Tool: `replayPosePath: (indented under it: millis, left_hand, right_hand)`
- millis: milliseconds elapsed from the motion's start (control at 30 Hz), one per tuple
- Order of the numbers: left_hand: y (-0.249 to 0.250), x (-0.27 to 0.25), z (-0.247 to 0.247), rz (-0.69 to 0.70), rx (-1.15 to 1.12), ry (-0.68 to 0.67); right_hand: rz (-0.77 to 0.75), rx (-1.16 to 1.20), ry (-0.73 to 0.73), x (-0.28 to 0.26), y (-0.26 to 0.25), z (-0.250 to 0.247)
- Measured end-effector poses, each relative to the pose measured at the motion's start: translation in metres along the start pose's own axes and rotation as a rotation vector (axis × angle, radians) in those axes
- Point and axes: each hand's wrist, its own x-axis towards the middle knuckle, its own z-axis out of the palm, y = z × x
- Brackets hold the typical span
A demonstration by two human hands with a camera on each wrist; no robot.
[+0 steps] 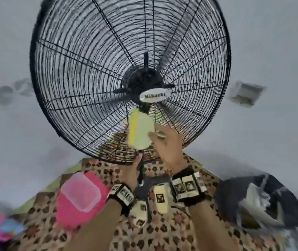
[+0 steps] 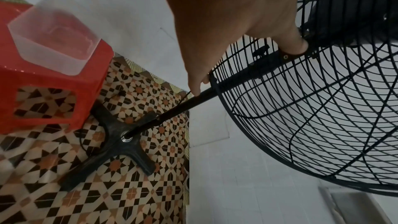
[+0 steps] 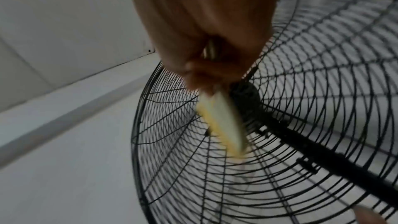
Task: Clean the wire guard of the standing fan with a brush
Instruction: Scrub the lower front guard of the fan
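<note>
The black wire guard of the standing fan fills the head view, with a white badge at its hub. My right hand grips a yellow and white brush, which lies against the lower front wires just under the hub. In the right wrist view the brush is blurred against the guard, sticking out below my right hand. My left hand holds the fan's black pole just below the guard, fingers curled over the neck.
A red plastic stool with a clear tub on it stands left of the fan's cross-shaped base on patterned floor tiles. A dark bundle lies to the right. A white wall stands behind the fan.
</note>
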Motion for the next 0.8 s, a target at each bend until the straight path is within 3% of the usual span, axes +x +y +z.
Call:
replayPosePath:
  millis: [100,167,267,333,467,567,700,800]
  left_hand:
    - [0.010,-0.010,0.014,0.017,-0.103,-0.036]
    - [0.027,-0.029,0.023,0.063,-0.221,-0.033]
    - [0.038,-0.038,0.031,-0.105,-0.329,-0.016]
    - [0.041,-0.040,0.031,-0.131,-0.338,-0.032]
    - [0.045,-0.034,0.016,-0.026,-0.263,-0.012]
    - [0.047,-0.031,-0.002,0.066,-0.121,-0.001]
    - [0.047,-0.013,-0.022,0.039,-0.126,0.006]
    - [0.047,-0.008,-0.028,-0.007,-0.207,-0.026]
  right_hand:
    - [0.077,0.223,0.154,0.010,-0.001,-0.026]
    - [0.037,0.190,0.264,0.019,-0.001,-0.038]
    - [-0.148,0.039,0.180,0.025,0.003,-0.037]
    - [-0.245,-0.063,0.144,0.027,0.011,-0.031]
    - [-0.278,-0.301,0.006,0.021,0.037,-0.035]
    - [-0.278,-0.213,-0.013,0.017,0.031,-0.040]
    - [-0.291,-0.074,0.082,0.036,0.021,-0.028]
    - [-0.329,-0.250,-0.049,0.022,0.039,-0.023]
